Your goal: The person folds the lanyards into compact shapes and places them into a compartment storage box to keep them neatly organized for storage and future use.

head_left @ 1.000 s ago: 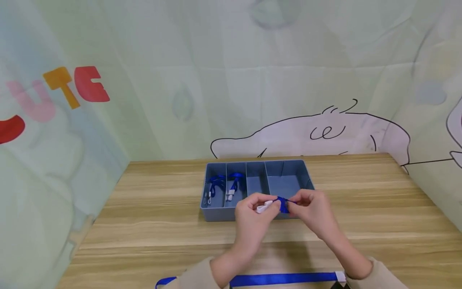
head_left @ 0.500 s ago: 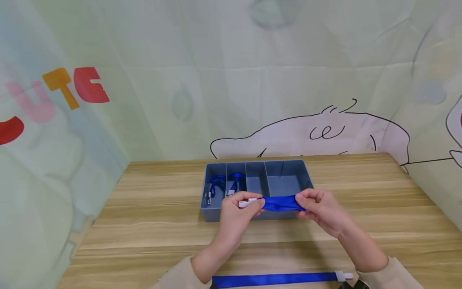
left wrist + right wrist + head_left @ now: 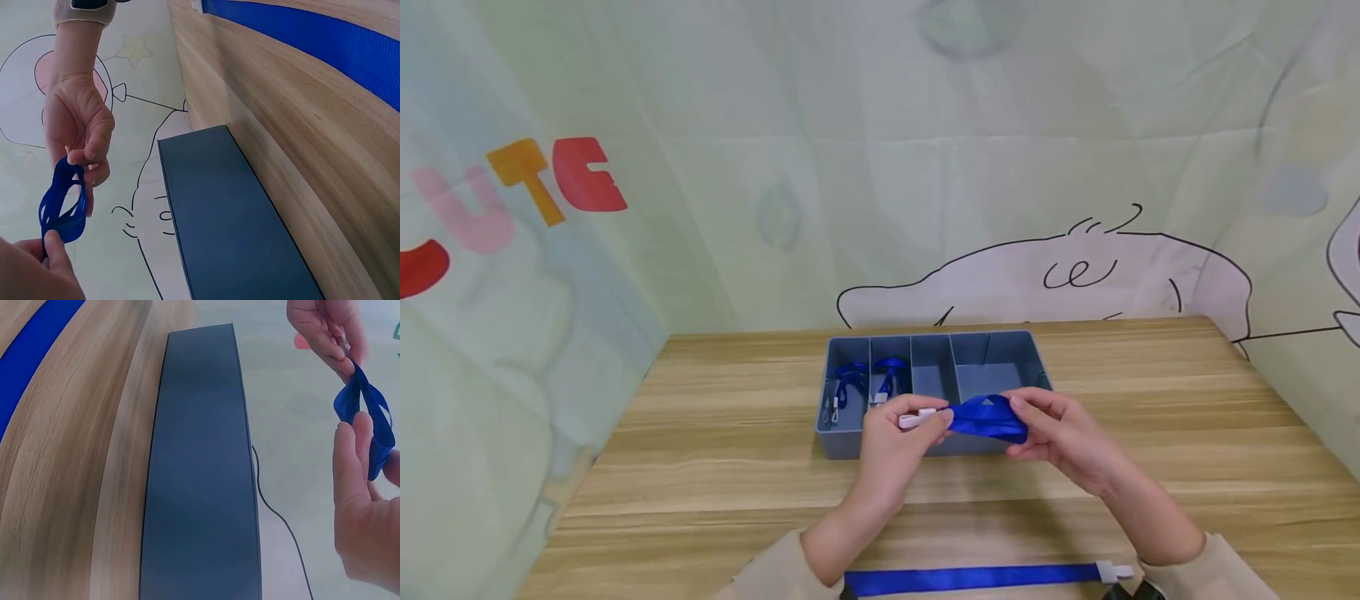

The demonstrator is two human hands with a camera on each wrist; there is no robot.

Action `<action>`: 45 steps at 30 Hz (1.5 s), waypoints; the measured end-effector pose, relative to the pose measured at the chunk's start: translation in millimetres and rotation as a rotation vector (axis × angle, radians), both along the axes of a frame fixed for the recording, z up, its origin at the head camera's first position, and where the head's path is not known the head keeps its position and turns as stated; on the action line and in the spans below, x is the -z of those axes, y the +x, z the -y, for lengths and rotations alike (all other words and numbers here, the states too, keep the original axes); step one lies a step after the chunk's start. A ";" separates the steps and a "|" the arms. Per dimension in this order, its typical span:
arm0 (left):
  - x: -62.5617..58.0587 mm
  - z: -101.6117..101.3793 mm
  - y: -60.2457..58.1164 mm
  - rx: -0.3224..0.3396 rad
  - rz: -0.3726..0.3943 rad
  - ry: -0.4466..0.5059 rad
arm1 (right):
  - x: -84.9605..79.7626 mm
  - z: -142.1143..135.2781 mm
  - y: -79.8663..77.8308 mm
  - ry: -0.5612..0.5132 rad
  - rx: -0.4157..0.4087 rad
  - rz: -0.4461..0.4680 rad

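Note:
Both hands hold a folded blue lanyard (image 3: pixel 988 419) in the air, in front of the box's front wall in the head view. My left hand (image 3: pixel 887 458) pinches its left end, where a white plastic clip (image 3: pixel 916 419) sticks out to the left. My right hand (image 3: pixel 1067 440) holds the right end between thumb and fingers. The folds stand apart as open loops in the left wrist view. Beyond the hands stands a grey-blue divided box (image 3: pixel 841 448). One bundled blue lanyard (image 3: pixel 852 377) lies in its far-left compartment and another lanyard bundle (image 3: pixel 891 367) in the one beside it.
Another blue lanyard (image 3: pixel 977 577) lies stretched across the wooden table (image 3: pixel 715 467) near me, its white clip (image 3: pixel 1116 572) at the right end. A printed cloth backdrop (image 3: pixel 737 208) hangs behind the table's far edge.
The hands first drew apart, stretching the bunched lanyard into a longer flat strip. Since then the right hand has come slightly back left, and the folds have spread into loops.

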State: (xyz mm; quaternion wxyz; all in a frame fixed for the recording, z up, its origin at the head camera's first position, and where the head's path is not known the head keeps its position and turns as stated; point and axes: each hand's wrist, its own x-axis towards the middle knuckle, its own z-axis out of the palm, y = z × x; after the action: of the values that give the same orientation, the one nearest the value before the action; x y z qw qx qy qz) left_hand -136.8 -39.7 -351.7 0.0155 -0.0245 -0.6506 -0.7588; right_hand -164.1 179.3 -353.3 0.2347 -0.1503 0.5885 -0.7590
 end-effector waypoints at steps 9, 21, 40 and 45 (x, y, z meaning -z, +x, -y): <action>0.6 -0.1 -0.9 -0.009 -0.004 0.004 | -0.1 -0.7 1.8 0.071 0.027 -0.096; 1.1 1.3 -1.8 -0.010 0.014 -0.001 | 5.1 -3.1 2.4 0.145 0.085 -0.216; -0.3 -2.5 2.1 0.013 0.025 0.037 | 6.2 -0.2 6.8 0.502 0.322 -1.109; 2.6 -3.7 3.3 0.035 0.040 0.027 | 2.7 5.4 11.7 0.379 0.221 -1.280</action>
State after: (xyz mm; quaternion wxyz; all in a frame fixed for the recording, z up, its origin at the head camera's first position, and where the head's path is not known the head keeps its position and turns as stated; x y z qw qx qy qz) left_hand -133.5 -36.0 -354.3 -0.0106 -0.0203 -0.6399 -0.7681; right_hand -152.4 173.9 -356.0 -0.2168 -0.4655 0.7462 -0.4237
